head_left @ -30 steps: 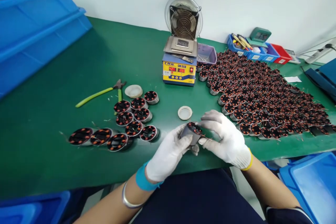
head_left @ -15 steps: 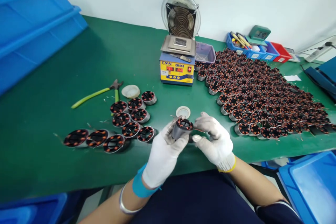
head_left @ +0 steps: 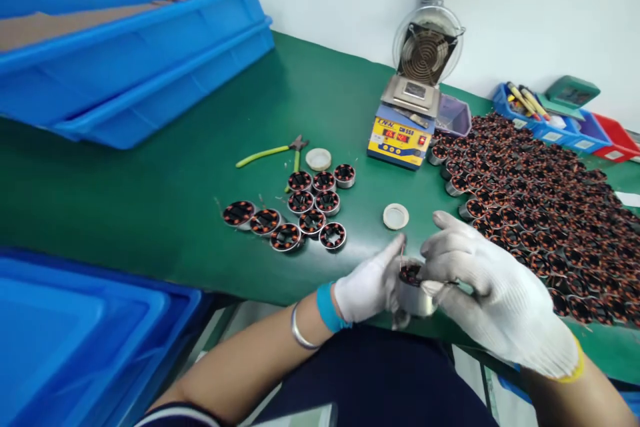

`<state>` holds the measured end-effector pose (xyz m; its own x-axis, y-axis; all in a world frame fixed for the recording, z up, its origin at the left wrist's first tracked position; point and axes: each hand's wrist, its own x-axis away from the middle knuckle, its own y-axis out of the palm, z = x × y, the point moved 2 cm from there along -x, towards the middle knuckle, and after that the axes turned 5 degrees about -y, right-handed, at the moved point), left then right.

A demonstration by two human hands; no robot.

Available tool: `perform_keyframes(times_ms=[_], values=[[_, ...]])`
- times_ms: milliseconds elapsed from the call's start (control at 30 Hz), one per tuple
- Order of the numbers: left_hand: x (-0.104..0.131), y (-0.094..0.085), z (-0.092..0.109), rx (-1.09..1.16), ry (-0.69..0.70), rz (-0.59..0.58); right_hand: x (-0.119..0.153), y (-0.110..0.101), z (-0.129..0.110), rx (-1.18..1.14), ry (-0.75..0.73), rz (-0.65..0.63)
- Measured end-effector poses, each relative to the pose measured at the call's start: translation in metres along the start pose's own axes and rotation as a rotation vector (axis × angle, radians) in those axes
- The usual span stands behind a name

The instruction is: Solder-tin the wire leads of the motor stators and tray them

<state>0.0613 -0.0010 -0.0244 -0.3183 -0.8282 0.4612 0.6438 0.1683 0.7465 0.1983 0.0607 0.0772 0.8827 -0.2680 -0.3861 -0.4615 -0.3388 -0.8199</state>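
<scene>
Stator pinched in both hands at bench edge

Your left hand (head_left: 367, 287) grips the stator (head_left: 414, 288) w/ fingers wrapped on its metal side. Your right hand (head_left: 493, 297) pinches it from the other side, fingers over the top. It's off the green bench (head_left: 200, 120), near the white cap (head_left: 395, 216).

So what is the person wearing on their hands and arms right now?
Both hands wear white knit gloves: the left hand has a blue cuff and a silver bangle behind it, the right hand a yellow cuff. Forearms are bare; a dark sleeve shows near the left elbow.
</scene>
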Motion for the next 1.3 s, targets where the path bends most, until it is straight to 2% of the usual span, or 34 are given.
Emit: perform_keyframes(times_ms=[33,100,167,200,233,267,333,367,400,433,500,567,633,667,700,733,767,800,833,867,933,1000,1067,1133,1300], values=[[0.0,0.002,-0.002,0.008,-0.02,-0.061,-0.001,-0.002,-0.001,0.067,-0.006,-0.013],[0.002,0.004,0.001,0.147,0.074,-0.102,-0.002,-0.005,-0.002,0.182,0.005,0.012],[0.003,0.0,0.008,0.352,0.271,-0.01,-0.004,-0.007,-0.004,0.212,0.003,0.04],[0.002,-0.002,0.011,0.409,0.32,0.037,-0.006,-0.007,-0.005,0.196,-0.01,0.036],[0.0,-0.003,0.012,0.404,0.29,0.03,-0.008,-0.007,-0.006,0.171,-0.029,0.024],[-0.002,-0.003,0.011,0.351,0.2,-0.022,-0.009,-0.008,-0.007,0.143,-0.047,0.008],[-0.006,0.0,0.005,0.2,-0.019,-0.177,-0.01,-0.01,-0.007,0.121,-0.062,-0.021],[-0.006,0.002,0.002,0.135,-0.078,-0.247,-0.009,-0.011,-0.006,0.129,-0.051,-0.027],[-0.006,0.003,0.0,0.089,-0.075,-0.285,-0.007,-0.011,-0.005,0.139,-0.034,-0.026],[-0.004,0.004,-0.002,0.053,-0.006,-0.276,-0.003,-0.011,-0.003,0.144,-0.011,-0.024],[0.002,0.004,-0.003,-0.052,0.247,-0.148,0.007,-0.008,0.001,0.116,0.045,0.022],[0.012,0.003,-0.001,-0.195,0.526,0.061,0.021,-0.005,0.008,-0.016,0.169,0.142],[0.022,0.001,0.003,-0.304,0.724,0.222,0.039,-0.003,0.019,-0.26,0.344,0.37],[0.026,0.0,0.006,-0.323,0.746,0.257,0.048,-0.004,0.025,-0.389,0.406,0.524],[0.028,-0.002,0.009,-0.315,0.704,0.252,0.057,-0.005,0.032,-0.49,0.447,0.669],[0.027,-0.004,0.011,-0.285,0.603,0.203,0.064,-0.006,0.037,-0.545,0.467,0.774],[0.026,-0.005,0.013,-0.244,0.46,0.124,0.068,-0.006,0.041,-0.555,0.473,0.81],[0.023,-0.006,0.013,-0.204,0.303,0.029,0.069,-0.005,0.043,-0.527,0.472,0.763],[0.02,-0.007,0.013,-0.174,0.16,-0.059,0.066,-0.001,0.043,-0.472,0.474,0.642],[0.016,-0.007,0.011,-0.157,0.052,-0.12,0.061,0.004,0.042,-0.412,0.471,0.465],[0.01,-0.008,0.004,-0.166,-0.079,-0.157,0.048,0.017,0.036,-0.321,0.393,0.11],[0.005,-0.007,-0.004,-0.2,-0.123,-0.14,0.036,0.028,0.029,-0.28,0.268,-0.108],[0.003,-0.005,-0.007,-0.255,-0.112,-0.122,0.03,0.034,0.025,-0.241,0.164,-0.136],[0.004,-0.003,-0.004,-0.369,-0.041,-0.077,0.03,0.036,0.023,-0.163,0.126,-0.067],[0.009,0.004,0.019,-0.798,0.344,0.187,0.037,0.036,0.019,0.122,0.112,0.06]])
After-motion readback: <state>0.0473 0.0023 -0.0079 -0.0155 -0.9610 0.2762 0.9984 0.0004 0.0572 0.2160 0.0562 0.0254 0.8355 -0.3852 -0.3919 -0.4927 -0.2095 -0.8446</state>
